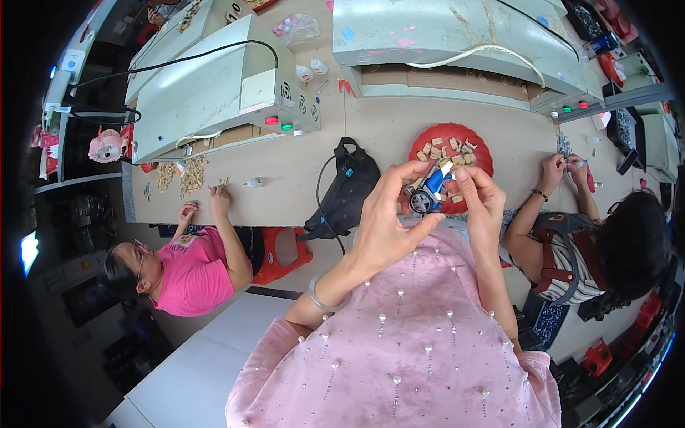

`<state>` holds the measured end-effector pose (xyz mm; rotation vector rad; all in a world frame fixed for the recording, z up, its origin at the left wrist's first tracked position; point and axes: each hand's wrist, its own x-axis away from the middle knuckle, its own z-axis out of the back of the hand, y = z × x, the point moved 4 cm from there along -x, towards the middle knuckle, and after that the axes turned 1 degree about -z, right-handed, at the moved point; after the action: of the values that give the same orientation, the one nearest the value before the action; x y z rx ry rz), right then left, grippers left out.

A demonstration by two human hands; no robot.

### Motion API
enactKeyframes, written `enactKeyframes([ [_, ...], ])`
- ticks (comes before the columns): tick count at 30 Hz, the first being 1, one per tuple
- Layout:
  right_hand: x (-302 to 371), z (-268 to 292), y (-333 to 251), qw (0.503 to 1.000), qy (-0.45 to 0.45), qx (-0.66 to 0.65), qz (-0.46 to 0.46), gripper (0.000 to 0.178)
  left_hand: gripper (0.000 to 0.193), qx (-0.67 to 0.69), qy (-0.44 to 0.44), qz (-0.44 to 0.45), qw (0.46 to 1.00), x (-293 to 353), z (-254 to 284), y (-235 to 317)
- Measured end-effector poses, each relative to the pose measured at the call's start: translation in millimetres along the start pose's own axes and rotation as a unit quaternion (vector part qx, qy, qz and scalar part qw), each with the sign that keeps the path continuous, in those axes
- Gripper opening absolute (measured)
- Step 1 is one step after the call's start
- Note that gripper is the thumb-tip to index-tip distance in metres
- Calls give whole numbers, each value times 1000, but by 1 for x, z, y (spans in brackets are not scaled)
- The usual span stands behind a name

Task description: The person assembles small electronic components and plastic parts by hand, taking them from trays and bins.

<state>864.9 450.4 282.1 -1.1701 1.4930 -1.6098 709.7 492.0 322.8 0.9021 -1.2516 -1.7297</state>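
A small blue and white toy vehicle (434,182) with a black-rimmed wheel is held up in front of my chest, over the near edge of a red scalloped tray (422,135). My left hand (389,214) grips it from the left, fingers curled over its far side and thumb below the wheel. On the other side, the fingers of my right hand (481,196) pinch at its upper right end; whether a small part sits between those fingertips is hidden. Several small beige pieces (457,144) lie in the tray beyond my hands.
A black bag (349,178) with a cable lies on the table to the left. Pale green machines (442,32) stand along the far side. Co-workers sit at both sides, a pink-shirted person (196,271) at left. Heaps of beige pieces (191,177) lie near that person.
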Motion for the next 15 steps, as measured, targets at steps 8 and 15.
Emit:
enactKeyframes([
  [8,-1,-2,-1,1000,3,-6,-4,23,63,-20,12,-24,999,0,1,4],
  [15,-2,-2,1,1000,-3,-11,-5,22,66,-55,1,-27,998,0,2,5],
])
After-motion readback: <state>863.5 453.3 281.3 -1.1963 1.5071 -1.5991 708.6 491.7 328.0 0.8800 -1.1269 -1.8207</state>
